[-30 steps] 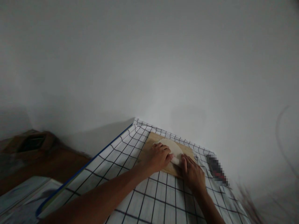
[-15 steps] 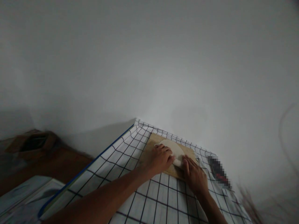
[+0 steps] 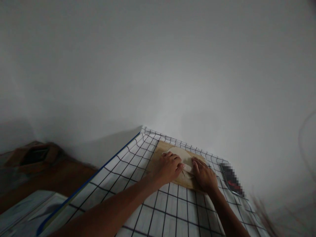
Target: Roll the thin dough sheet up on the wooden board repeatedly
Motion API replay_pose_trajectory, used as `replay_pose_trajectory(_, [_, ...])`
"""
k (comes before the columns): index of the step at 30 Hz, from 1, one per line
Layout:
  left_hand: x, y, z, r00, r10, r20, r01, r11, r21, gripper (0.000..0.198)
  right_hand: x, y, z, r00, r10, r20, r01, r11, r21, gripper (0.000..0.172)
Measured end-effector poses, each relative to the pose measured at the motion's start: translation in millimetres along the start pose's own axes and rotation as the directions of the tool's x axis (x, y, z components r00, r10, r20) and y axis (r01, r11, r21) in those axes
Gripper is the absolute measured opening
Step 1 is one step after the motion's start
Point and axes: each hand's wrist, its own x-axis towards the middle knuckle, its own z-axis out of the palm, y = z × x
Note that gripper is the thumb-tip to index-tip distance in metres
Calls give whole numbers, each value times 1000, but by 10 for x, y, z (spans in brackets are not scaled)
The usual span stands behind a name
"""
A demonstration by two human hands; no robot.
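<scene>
A flat, pale sheet of dough [image 3: 181,153] lies on a wooden board [image 3: 160,148]. Across the dough rests a light-coloured rolling pin [image 3: 188,168], of which only the middle shows between my hands. My left hand [image 3: 171,167] is curled over the pin's left end, fingers bent. On the pin's right end lies my right hand [image 3: 204,173], its fingers reaching forward over it. Both palms cover the pin's ends. Some dough also shows on the near side of the pin.
A white cloth with black grid lines [image 3: 168,204] covers the table, which meets a plain wall [image 3: 172,72]. A dark, blurred-out flat object [image 3: 232,180] lies right of the board. At lower left, a brown box [image 3: 32,157] stands beyond the table's blue edge.
My right hand has shifted slightly forward, and the right end of the rolling pin has moved away from me with it. My left hand has stayed almost in place.
</scene>
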Motion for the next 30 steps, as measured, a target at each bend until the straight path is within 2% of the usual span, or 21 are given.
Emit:
replay_pose_trajectory(5, [-5, -3, -9, 1000, 0, 14, 0, 1000, 7, 26, -54, 0, 36, 994, -104, 22, 105, 991, -88, 44])
replay_pose_trajectory(10, [-18, -8, 12, 1000, 7, -1, -7, 1000, 10, 30, -290, -81, 99, 997, 27, -71, -30, 999, -34, 48])
replay_pose_trajectory(13, [-14, -1, 18, 1000, 4, -1, -4, 1000, 4, 30, -378, -109, 101, 998, -2, -69, -1, 999, -42, 48])
replay_pose_trajectory(24, [-4, 3, -12, 1000, -3, 11, 3, 1000, 9, 27, -25, -64, -7, 1000, 11, -27, -10, 1000, 26, 50])
replay_pose_trajectory(27, [-7, 1, -20, 1000, 5, 8, -5, 1000, 11, 27, -42, -57, 20, 999, 28, -30, -27, 1000, 12, 51])
replay_pose_trajectory(30, [-9, -6, -2, 1000, 7, 0, -7, 1000, 11, 28, -133, -72, 33, 999, -22, -32, 21, 999, -29, 48])
